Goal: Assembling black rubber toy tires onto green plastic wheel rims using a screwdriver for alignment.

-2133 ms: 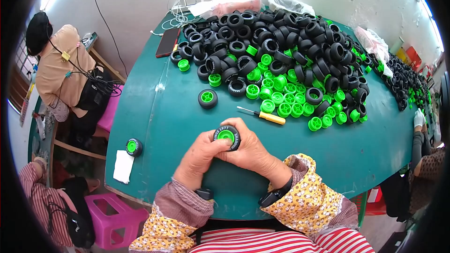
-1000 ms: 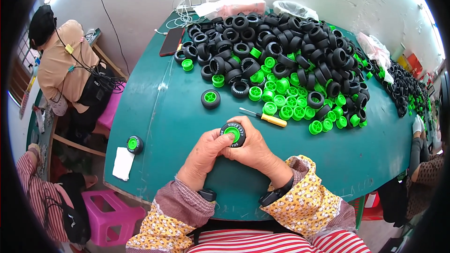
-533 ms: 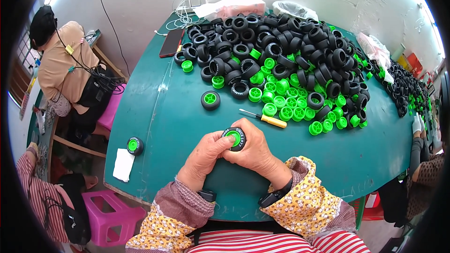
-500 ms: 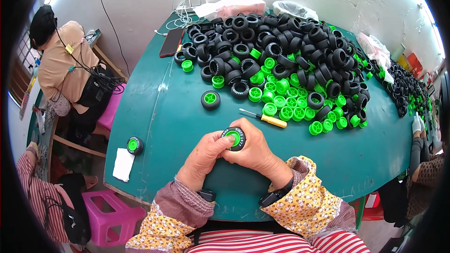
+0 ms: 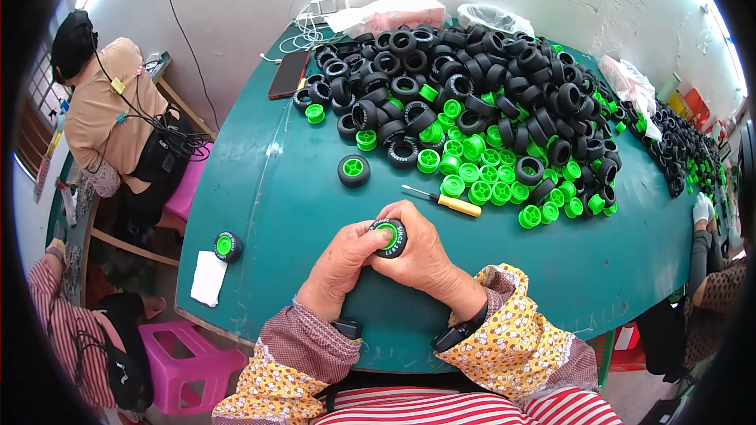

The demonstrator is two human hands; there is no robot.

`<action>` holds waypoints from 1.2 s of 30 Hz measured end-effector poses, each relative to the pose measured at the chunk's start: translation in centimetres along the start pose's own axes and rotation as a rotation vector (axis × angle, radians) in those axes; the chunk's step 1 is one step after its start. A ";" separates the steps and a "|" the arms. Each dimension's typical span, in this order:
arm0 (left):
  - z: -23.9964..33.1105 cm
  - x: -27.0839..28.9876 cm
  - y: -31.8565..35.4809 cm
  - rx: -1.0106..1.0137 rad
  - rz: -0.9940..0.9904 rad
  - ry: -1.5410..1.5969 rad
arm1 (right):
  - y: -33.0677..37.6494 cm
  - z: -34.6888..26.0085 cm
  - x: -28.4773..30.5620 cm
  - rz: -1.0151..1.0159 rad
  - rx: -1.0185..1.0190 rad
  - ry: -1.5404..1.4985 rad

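Green table (image 5: 299,189): toy wheel (image 5: 388,237), black tyre with green hub, clamped between left hand (image 5: 342,264) and right hand (image 5: 421,252); screwdriver (image 5: 441,201) just beyond wheel.

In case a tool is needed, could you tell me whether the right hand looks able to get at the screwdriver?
Probably yes: the screwdriver lies on bare table just beyond the right hand, though that hand now holds a wheel.

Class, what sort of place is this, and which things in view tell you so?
Probably a small assembly workshop for toy wheels: a heap of black tyres and green hubs on a green table, both hands gripping one wheel.
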State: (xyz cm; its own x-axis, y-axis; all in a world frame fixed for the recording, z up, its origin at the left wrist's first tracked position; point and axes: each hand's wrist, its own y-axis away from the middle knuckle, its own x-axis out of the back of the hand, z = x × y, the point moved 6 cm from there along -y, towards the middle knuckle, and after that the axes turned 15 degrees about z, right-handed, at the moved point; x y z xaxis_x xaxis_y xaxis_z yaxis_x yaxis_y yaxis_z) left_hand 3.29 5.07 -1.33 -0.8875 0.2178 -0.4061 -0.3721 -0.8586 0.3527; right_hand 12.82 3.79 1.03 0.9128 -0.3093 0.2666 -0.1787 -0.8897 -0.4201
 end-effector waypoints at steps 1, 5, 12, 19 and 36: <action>0.1 -0.1 0.0 -0.004 0.020 -0.003 | 0.0 0.1 0.0 0.017 -0.014 0.006; -1.0 0.0 0.0 0.079 -0.004 0.094 | 0.2 0.5 0.3 0.009 -0.275 -0.108; 0.1 1.1 0.5 0.050 -0.150 -0.137 | 0.1 -0.3 -0.3 -0.279 -0.124 -0.260; 0.6 0.4 0.7 -0.062 -0.249 -0.258 | 0.5 -1.2 -0.4 -0.346 -0.001 -0.209; -0.8 0.4 0.0 -0.007 0.011 0.313 | 0.3 -0.7 -0.6 -0.071 0.010 -0.215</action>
State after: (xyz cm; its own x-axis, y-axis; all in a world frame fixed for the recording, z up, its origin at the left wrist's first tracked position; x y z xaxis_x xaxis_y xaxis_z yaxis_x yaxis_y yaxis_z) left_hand 3.12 4.77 -2.13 -0.7643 0.0562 -0.6424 -0.3602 -0.8635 0.3531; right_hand 11.95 3.49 1.39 0.9805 -0.1662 0.1052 -0.1085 -0.9030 -0.4158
